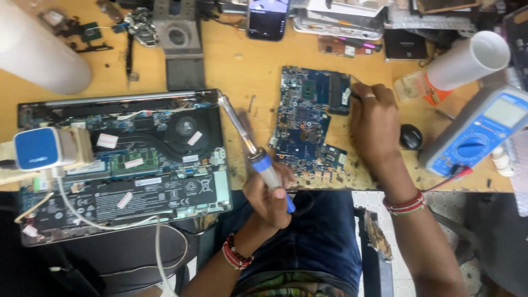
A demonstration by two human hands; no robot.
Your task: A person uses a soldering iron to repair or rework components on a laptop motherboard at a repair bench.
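Two neighbours: opened laptop [126, 165], perhaps multimeter [476, 135]

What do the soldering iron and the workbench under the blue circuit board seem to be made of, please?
Soldering iron: shiny, probably metal shaft; blue, likely plastic handle, held in the left hand. Workbench: looks like bare pale wood, scuffed and stained.

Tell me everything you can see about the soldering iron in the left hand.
The soldering iron has a long silvery metal shaft and a blue and white handle. The left hand grips the handle near the table's front edge, fingers wrapped around it. It tilts so the shaft points up and left, its tip ending over the corner of the opened laptop. It is apart from the blue circuit board.
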